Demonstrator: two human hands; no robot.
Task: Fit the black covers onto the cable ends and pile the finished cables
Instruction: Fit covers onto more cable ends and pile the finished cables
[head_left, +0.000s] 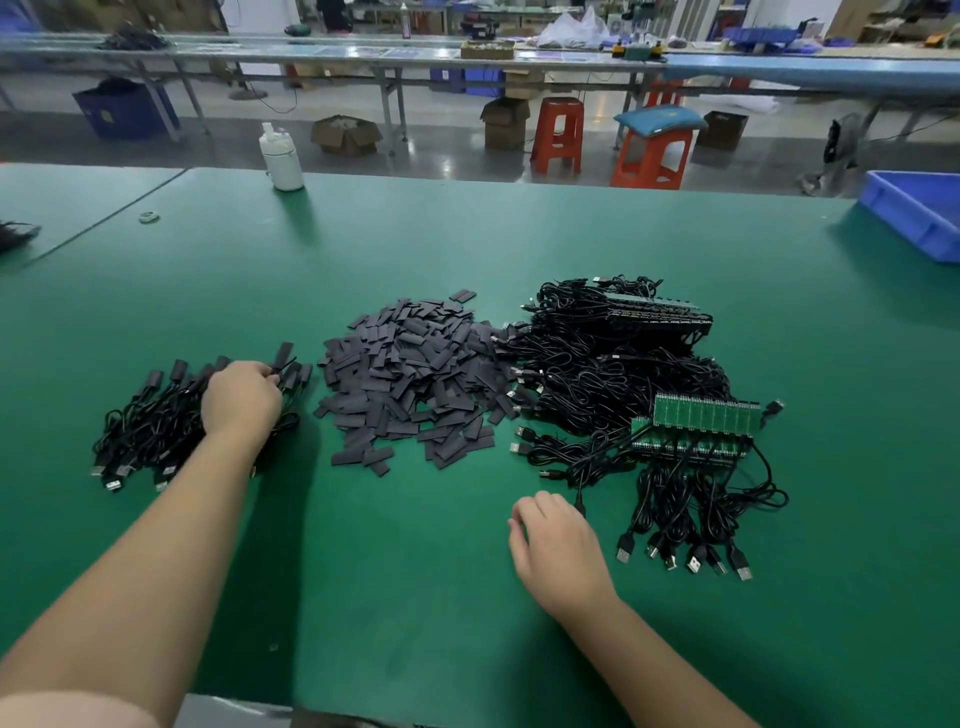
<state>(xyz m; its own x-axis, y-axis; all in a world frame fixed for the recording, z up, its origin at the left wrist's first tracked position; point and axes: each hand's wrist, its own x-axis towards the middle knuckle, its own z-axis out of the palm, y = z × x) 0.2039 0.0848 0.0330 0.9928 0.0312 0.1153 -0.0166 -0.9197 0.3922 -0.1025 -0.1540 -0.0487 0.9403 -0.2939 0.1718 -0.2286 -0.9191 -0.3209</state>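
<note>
Left hand (240, 397) — head view: rests on the near-left pile of finished black cables with covered ends (171, 421), fingers curled at the pile's right edge around what looks like a covered cable end; the exact grip is hidden by the knuckles.

Right hand (556, 545): lies knuckles-up on the green table mat (415, 571), fingers curled under, just beside a loose cable from the right-hand stock; whether it pinches anything cannot be told.

Heap of flat black rectangular covers (415, 379): centre of the mat, between the two cable groups.

Tangle of uncovered black cables with green circuit-board ends (639, 395): right of the covers, plugs fanned toward the near edge.

Step, as judged: a finished cable is being laid on the pile. The next move calls for one uncovered cable from the right stock and one cover from the heap.

Writing: none legible — the white bottle (281, 156) and blue plastic bin (919, 213) show no readable label.
</note>
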